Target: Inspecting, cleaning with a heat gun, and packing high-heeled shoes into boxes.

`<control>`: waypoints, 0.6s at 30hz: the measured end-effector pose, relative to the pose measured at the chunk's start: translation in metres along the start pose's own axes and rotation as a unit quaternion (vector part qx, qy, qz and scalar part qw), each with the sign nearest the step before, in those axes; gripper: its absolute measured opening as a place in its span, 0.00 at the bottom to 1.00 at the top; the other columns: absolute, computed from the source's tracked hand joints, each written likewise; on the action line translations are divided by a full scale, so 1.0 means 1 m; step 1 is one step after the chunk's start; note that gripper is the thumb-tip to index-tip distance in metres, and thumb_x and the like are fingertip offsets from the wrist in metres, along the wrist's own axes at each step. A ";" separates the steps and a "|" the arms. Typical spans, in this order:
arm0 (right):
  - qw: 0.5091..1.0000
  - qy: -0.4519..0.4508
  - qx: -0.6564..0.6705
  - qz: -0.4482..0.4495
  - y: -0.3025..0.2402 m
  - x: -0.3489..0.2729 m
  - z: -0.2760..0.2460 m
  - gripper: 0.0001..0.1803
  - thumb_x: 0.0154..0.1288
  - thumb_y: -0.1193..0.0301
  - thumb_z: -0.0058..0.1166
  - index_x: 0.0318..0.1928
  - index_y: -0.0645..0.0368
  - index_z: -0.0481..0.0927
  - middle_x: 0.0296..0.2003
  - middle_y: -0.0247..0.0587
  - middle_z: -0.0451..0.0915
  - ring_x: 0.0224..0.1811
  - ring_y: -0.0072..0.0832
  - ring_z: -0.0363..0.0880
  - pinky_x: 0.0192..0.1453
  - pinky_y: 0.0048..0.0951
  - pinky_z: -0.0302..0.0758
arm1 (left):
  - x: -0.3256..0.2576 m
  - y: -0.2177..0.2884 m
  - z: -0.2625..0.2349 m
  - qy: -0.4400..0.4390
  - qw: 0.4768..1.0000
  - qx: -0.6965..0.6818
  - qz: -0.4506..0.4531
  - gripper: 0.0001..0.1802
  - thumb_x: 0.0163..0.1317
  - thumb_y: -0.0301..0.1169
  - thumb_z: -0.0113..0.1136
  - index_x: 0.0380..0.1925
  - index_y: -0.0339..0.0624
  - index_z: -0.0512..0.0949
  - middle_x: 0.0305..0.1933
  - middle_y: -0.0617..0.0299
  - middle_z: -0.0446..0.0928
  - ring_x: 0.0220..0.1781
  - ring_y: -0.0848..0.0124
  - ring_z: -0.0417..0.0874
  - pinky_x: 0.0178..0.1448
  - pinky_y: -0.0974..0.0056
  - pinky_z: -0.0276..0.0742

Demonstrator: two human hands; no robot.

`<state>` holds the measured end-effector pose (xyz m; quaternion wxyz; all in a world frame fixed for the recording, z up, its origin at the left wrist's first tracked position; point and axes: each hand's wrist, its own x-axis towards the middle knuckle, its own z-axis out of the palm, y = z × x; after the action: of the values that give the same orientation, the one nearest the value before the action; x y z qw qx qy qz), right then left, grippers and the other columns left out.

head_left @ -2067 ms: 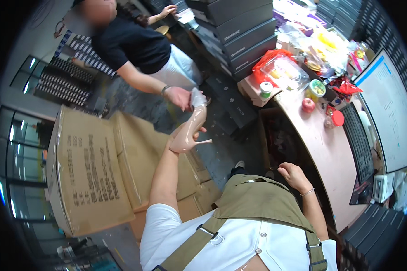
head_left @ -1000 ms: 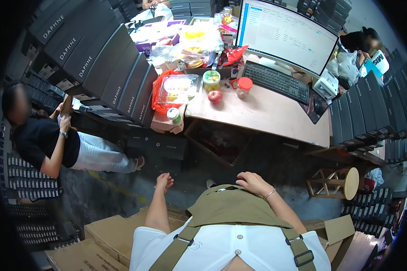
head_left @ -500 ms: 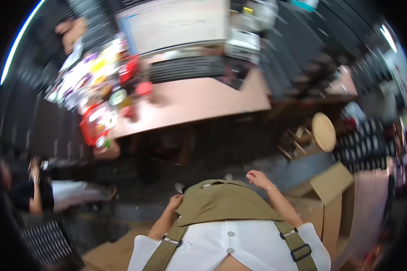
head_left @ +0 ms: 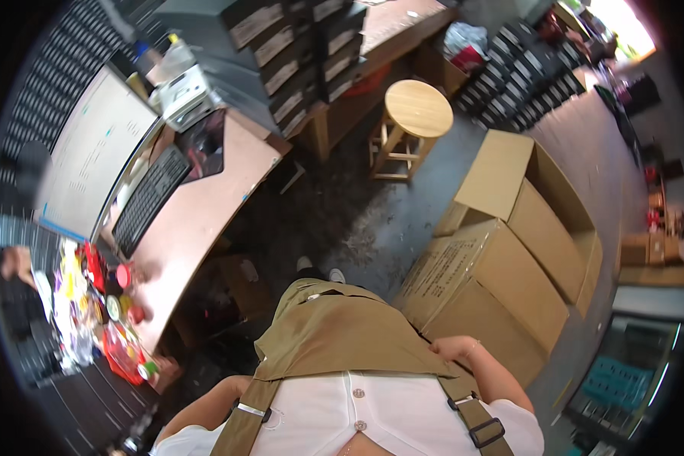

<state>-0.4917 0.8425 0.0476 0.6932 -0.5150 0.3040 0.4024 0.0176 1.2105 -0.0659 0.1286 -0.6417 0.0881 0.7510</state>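
My right hand is at the right edge of the olive-brown apron I wear over a white shirt. Its fingers are curled in, and whether they pinch the cloth is hard to see. At the apron's left side is my left hand, mostly hidden by the cloth, so its fingers do not show. Just ahead of my right hand stands a large cardboard box with a second, open carton behind it.
A round wooden stool stands ahead on the grey floor. On the left, a pink-topped desk bears a keyboard, a monitor, a small white machine and colourful packages. Dark boxes are stacked beyond it.
My view has swung to the right, so the desk now lies at the left and the cartons show fully. My right hand has come back to the apron's edge; the left has slipped behind cloth.
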 end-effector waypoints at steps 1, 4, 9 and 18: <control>0.999 -0.040 -0.005 -0.017 -0.007 -0.009 0.012 0.14 0.62 0.65 0.53 0.43 0.61 0.81 0.30 0.37 0.82 0.30 0.24 0.80 0.35 0.25 0.78 | -0.005 0.009 -0.009 0.001 1.000 0.010 -0.006 0.25 0.56 0.48 0.59 0.44 0.39 0.81 0.41 0.50 0.82 0.43 0.63 0.84 0.49 0.62 0.77; 0.997 -0.051 0.018 -0.055 -0.010 -0.016 0.045 0.15 0.62 0.65 0.54 0.44 0.61 0.81 0.31 0.38 0.82 0.31 0.26 0.80 0.36 0.26 0.78 | -0.014 0.043 -0.041 0.011 0.999 0.044 -0.017 0.25 0.56 0.48 0.59 0.44 0.39 0.81 0.40 0.50 0.82 0.43 0.63 0.84 0.49 0.62 0.77; 0.996 0.007 0.069 -0.061 -0.017 -0.014 0.062 0.16 0.61 0.64 0.55 0.45 0.61 0.81 0.33 0.40 0.82 0.33 0.28 0.80 0.39 0.28 0.77 | -0.009 0.111 -0.089 0.021 0.996 0.089 -0.015 0.24 0.56 0.47 0.59 0.44 0.39 0.81 0.40 0.49 0.82 0.42 0.63 0.84 0.49 0.62 0.77; 0.986 0.130 0.094 -0.041 -0.048 -0.015 -0.006 0.19 0.59 0.63 0.56 0.47 0.61 0.80 0.36 0.43 0.82 0.38 0.33 0.81 0.43 0.31 0.76 | -0.022 0.252 -0.178 0.047 0.987 0.149 0.024 0.23 0.56 0.47 0.59 0.43 0.40 0.82 0.40 0.49 0.82 0.41 0.62 0.84 0.48 0.61 0.77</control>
<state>-0.4573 0.8264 0.0815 0.7091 -0.5077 0.4061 0.2731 0.1116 0.9162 -0.0806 0.2001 -0.6476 0.2202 0.7015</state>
